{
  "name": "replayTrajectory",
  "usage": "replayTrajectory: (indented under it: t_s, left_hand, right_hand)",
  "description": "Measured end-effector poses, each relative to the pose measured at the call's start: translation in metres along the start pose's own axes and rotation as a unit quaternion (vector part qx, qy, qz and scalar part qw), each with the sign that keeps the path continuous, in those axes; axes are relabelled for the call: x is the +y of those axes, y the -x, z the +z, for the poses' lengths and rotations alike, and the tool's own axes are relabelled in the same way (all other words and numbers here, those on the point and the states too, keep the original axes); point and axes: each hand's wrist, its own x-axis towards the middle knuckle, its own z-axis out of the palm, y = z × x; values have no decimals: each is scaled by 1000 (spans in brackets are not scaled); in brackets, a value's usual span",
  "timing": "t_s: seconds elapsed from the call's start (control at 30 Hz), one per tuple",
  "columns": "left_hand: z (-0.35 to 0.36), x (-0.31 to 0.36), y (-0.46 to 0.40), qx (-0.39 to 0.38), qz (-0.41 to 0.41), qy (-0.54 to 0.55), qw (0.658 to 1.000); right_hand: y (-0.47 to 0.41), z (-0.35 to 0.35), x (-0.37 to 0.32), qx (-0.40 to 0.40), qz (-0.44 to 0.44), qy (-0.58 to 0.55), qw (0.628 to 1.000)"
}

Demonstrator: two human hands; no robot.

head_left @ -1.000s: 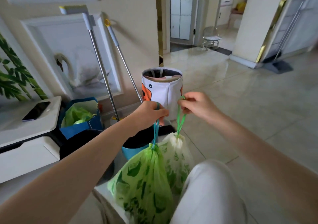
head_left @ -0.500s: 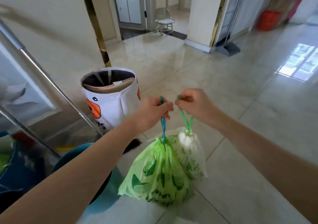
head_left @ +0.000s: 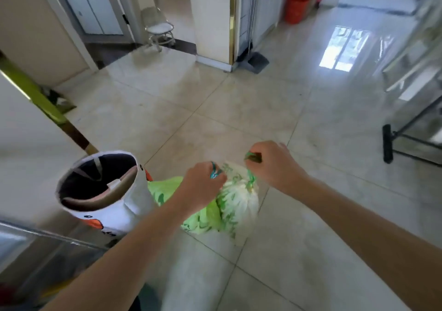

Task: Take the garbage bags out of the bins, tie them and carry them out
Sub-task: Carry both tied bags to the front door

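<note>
Two tied garbage bags hang side by side above the tiled floor. My left hand (head_left: 203, 186) grips the teal drawstring of the bright green bag (head_left: 203, 217), which my wrist partly hides. My right hand (head_left: 272, 164) holds the green drawstring of the whiter green-printed bag (head_left: 239, 203). The two bags touch each other. A white fabric bin with an orange print (head_left: 126, 210) stands just left of the green bag, with its dark inside showing.
A wall corner with gold trim (head_left: 47, 109) rises at the left. Ahead are a pillar (head_left: 212, 19), a dustpan (head_left: 256, 62), a small stool (head_left: 160, 33) and an orange bucket (head_left: 296, 8). A black-footed rack (head_left: 392, 143) stands at the right. A metal pole (head_left: 47, 235) crosses the lower left.
The view has swung right and away from the wall. The bin now lies at the lower left. Both hands have kept their hold on the bags and moved forward.
</note>
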Motion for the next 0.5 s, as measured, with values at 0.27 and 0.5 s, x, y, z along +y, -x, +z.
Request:
replayTrajectory:
  t_s: [0.27,0.5]
  left_hand:
    - [-61,181,26,1,37,-195,980]
    - [-51,291,47,-9,152,-130,980]
  right_hand:
    - [38,-185,-24,29,59,-30,997]
    - [101,-288,-10,92,97,-60,989]
